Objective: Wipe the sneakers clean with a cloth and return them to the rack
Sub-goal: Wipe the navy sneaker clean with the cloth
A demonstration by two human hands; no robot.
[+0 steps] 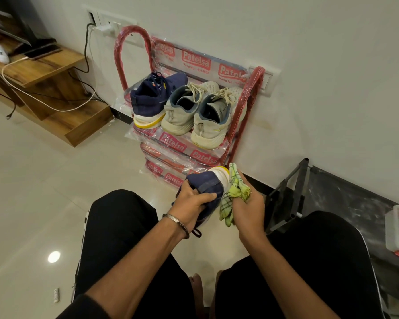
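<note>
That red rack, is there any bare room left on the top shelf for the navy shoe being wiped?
Hardly. The top shelf of the red rack holds a navy sneaker and two grey sneakers packed side by side. The lower shelves look bare.

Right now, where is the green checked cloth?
In the head view, the green checked cloth is bunched in the right hand, pressed against the white sole of the navy sneaker the left hand holds, below the red rack.

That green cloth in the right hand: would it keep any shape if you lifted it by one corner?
Probably not. The cloth bunches in the right hand and its free end hangs limp, so it looks floppy. It seems thin and woven, so likely light. Pressed against the navy sneaker, it should mould to the sole.
</note>
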